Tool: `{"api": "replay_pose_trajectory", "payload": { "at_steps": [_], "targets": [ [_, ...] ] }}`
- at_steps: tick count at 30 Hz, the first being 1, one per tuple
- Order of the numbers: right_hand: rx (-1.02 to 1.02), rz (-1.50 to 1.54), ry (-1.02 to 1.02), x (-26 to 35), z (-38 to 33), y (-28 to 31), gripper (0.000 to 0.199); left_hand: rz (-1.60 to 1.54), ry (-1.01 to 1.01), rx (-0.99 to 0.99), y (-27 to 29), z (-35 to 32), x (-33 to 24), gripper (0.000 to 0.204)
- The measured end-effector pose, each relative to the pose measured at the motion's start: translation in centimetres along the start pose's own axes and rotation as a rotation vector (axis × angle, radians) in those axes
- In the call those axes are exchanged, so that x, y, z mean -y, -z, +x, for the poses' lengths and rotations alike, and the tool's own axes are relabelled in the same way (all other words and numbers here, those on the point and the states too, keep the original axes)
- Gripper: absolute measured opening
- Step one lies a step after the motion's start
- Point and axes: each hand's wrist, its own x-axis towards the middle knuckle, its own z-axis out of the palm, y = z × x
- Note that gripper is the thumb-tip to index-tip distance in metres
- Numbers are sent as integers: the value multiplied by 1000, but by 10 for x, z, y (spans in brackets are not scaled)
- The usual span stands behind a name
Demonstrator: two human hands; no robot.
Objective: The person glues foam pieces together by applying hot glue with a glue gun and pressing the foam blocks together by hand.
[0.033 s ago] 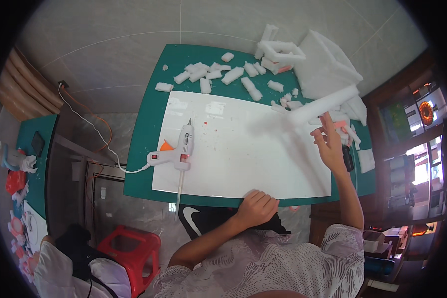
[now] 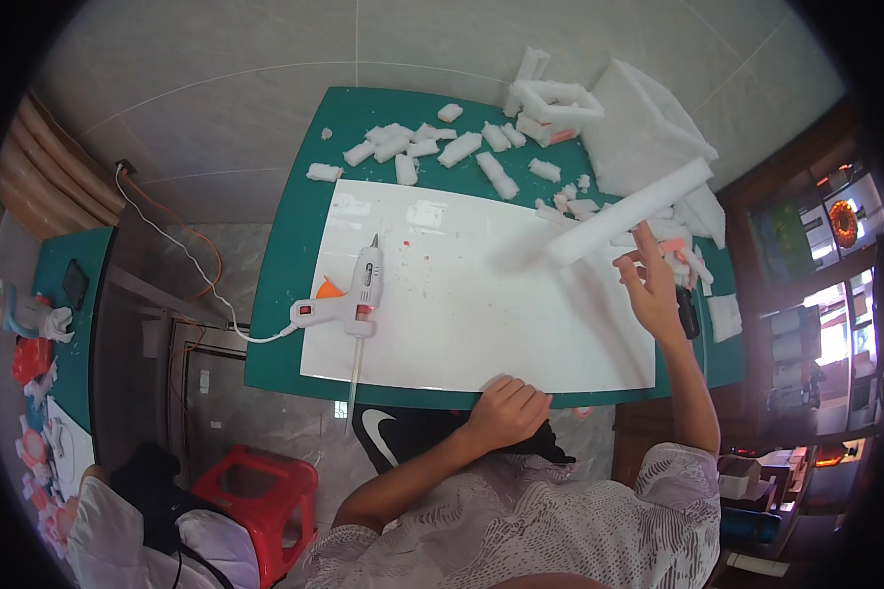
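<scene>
A long white foam strip (image 2: 629, 211) slants in the air above the right side of the white board (image 2: 462, 314), casting a shadow on it. My right hand (image 2: 650, 290) is just below the strip; its index fingertip meets or nearly meets the lower edge. Thumb and fingers are apart, and no grip around the strip shows. My left hand (image 2: 509, 407) rests at the table's front edge with its fingers curled, and nothing shows in them. A white glue gun (image 2: 366, 285) lies on the left of the board, its nozzle pointing away from me.
Several small foam pieces (image 2: 460, 149) lie along the back of the green table (image 2: 285, 294). A large foam box (image 2: 643, 133) and a foam frame (image 2: 558, 101) stand at the back right. The glue gun's cord (image 2: 201, 257) runs off left. A red stool (image 2: 260, 501) stands lower left.
The foam strip has tilted: its near left end has swung down and toward me, and its right end is slightly higher. Both hands look almost unmoved.
</scene>
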Motion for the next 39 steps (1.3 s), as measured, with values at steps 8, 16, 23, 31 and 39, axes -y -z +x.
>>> {"api": "replay_pose_trajectory", "payload": {
  "at_steps": [8, 16, 23, 31, 39],
  "targets": [
    [159, -202, 280, 19, 23, -5, 62, 58, -13, 3, 1, -3, -1, 22],
    [-242, -478, 287, 24, 187, 53, 58, 99, -21, -28, 1, -3, -5, 24],
    [-129, -338, 231, 16, 120, 6, 57, 135, 19, -29, -5, -2, -4, 22],
    [36, -83, 86, -54, 31, -40, 47, 195, -3, 89, -2, -4, -4, 19],
    [-129, 96, 16, -104, -8, -51, 14, 277, 7, 146, -5, 6, -14, 18]
  ]
}}
